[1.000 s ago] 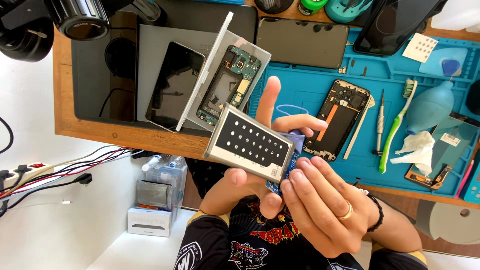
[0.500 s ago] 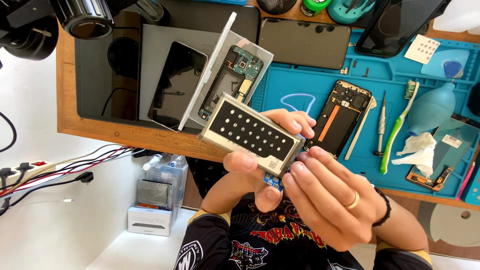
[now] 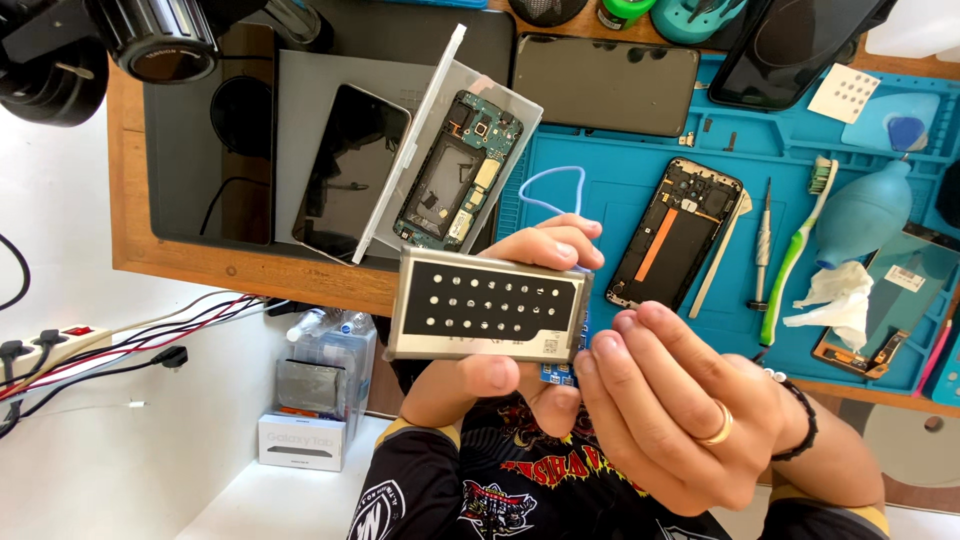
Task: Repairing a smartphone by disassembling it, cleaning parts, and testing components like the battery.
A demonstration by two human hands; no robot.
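Observation:
My left hand (image 3: 500,385) holds a flat grey rectangular part with a black dotted face (image 3: 485,305) above my lap, thumb under its lower edge and fingers curled over its top right corner. My right hand (image 3: 670,410), with a ring and a dark bracelet, is at the part's right end. Its fingertips touch a small blue piece (image 3: 557,373) that sticks out below that end; most of this piece is hidden. A thin pale blue loop (image 3: 550,190) rises behind my left fingers.
A blue work mat (image 3: 600,170) on the wooden desk carries an opened phone frame (image 3: 675,235), a screwdriver (image 3: 765,245), a green toothbrush (image 3: 795,250), a blue air blower (image 3: 865,210) and a tissue (image 3: 830,295). A bare phone board (image 3: 455,175) lies in a clear tray beside a black phone (image 3: 350,170).
The dotted part has turned from tilted to nearly level and now faces me more squarely. My left index finger, raised before, has folded over its top edge. My right hand stays at its right end.

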